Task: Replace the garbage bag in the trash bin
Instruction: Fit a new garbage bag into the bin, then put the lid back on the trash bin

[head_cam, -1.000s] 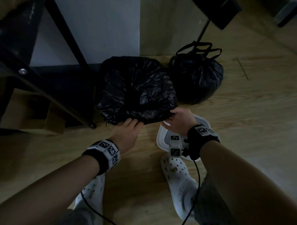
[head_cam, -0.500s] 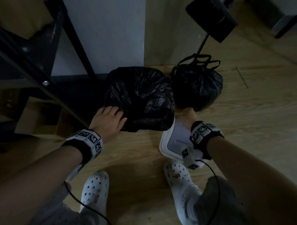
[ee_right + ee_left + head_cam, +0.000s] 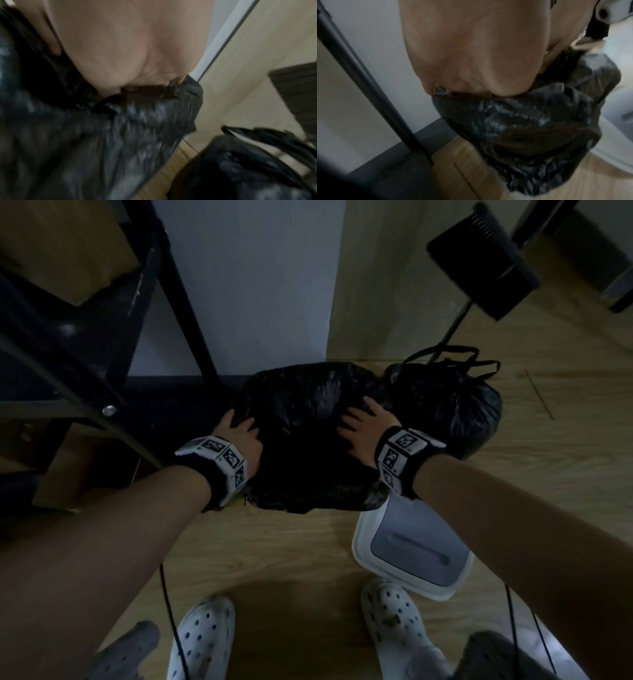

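Note:
The trash bin stands against the wall, wholly covered by a crinkled black garbage bag [image 3: 308,446] drawn over its rim. My left hand [image 3: 239,433] lies on the bag at the bin's left edge, fingers spread, and presses the film down [image 3: 530,128]. My right hand [image 3: 363,426] lies flat on the bag toward the bin's right side, fingers spread. In the right wrist view the bag [image 3: 102,135] bunches under the right hand [image 3: 128,47]. A full, tied black bag [image 3: 455,409] sits on the floor right of the bin. The white and grey lid [image 3: 414,549] lies on the floor near my right foot.
A black metal frame [image 3: 185,313] slants down left of the bin, with a cardboard box [image 3: 78,474] beneath it. A black dustpan on a stick [image 3: 479,265] leans at the back right. My white clogs [image 3: 202,642] stand on the wooden floor.
Both hands have moved from the bin's near edge up onto its left and right sides. The right hand came up from the gap beside the lid onto the bag.

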A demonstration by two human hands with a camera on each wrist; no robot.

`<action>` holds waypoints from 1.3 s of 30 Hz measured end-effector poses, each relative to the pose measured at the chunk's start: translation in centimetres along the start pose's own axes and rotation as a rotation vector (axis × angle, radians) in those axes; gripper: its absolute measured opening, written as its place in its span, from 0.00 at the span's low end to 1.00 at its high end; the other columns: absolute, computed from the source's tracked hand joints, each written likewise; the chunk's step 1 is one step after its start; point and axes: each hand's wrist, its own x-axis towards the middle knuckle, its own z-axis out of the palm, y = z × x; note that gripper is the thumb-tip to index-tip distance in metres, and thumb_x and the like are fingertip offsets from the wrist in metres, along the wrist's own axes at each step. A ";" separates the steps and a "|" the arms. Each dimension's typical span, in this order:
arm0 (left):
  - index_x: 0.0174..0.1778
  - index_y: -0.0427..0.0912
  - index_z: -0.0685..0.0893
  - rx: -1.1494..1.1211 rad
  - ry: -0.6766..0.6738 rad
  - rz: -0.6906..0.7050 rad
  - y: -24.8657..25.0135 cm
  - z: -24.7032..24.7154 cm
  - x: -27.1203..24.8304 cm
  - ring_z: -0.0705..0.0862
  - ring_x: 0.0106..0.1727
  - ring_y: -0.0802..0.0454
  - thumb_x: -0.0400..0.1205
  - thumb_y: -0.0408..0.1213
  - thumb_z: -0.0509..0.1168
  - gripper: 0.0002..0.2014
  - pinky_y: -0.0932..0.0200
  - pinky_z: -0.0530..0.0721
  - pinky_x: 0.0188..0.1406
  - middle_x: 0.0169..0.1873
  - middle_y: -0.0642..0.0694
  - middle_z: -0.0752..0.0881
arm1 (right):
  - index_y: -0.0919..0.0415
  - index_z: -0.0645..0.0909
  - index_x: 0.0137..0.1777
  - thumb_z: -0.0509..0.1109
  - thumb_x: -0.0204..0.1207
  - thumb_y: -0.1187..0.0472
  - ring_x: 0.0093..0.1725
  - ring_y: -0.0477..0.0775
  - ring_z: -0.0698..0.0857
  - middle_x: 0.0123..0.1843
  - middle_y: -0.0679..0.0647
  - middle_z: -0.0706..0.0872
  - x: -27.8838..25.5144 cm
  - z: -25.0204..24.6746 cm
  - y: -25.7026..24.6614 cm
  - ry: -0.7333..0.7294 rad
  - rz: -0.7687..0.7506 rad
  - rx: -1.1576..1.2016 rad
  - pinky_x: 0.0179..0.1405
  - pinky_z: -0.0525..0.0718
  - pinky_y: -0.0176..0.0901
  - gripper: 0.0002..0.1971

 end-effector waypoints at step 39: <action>0.65 0.40 0.73 -0.484 0.246 0.210 20.6 -6.7 -10.3 0.72 0.69 0.43 0.85 0.34 0.50 0.14 0.48 0.75 0.60 0.65 0.42 0.76 | 0.62 0.70 0.72 0.56 0.83 0.54 0.65 0.66 0.79 0.70 0.61 0.75 -20.8 13.4 -6.0 0.317 0.606 1.086 0.56 0.80 0.56 0.20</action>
